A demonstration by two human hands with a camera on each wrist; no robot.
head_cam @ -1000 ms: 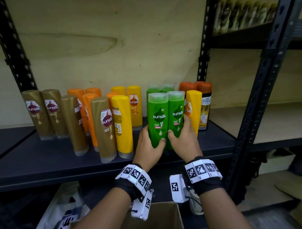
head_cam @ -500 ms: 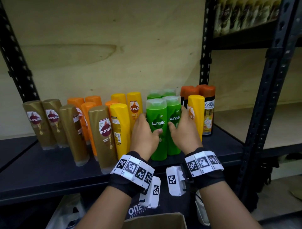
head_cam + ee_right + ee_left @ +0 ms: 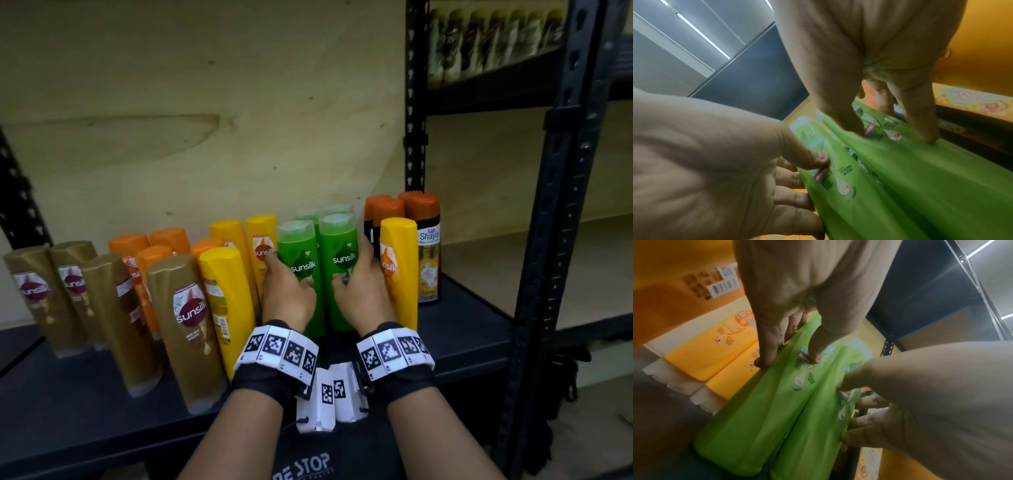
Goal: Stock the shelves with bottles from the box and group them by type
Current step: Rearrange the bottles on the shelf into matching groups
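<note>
2 green bottles, upright and side by side, centre of frame on dark shelf (image 3: pixel 462 329). Left green bottle (image 3: pixel 301 270) gripped by left hand (image 3: pixel 287 298); right green bottle (image 3: pixel 340 263) gripped by right hand (image 3: pixel 363 294). Yellow bottles flanking.

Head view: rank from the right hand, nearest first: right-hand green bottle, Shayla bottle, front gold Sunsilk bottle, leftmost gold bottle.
1. Right-hand green bottle: gripped by the right hand.
2. Shayla bottle: just to the hand's right, behind the front yellow bottle.
3. Front gold Sunsilk bottle: left of centre, beyond the left hand.
4. Leftmost gold bottle: far left end of the shelf.
</note>
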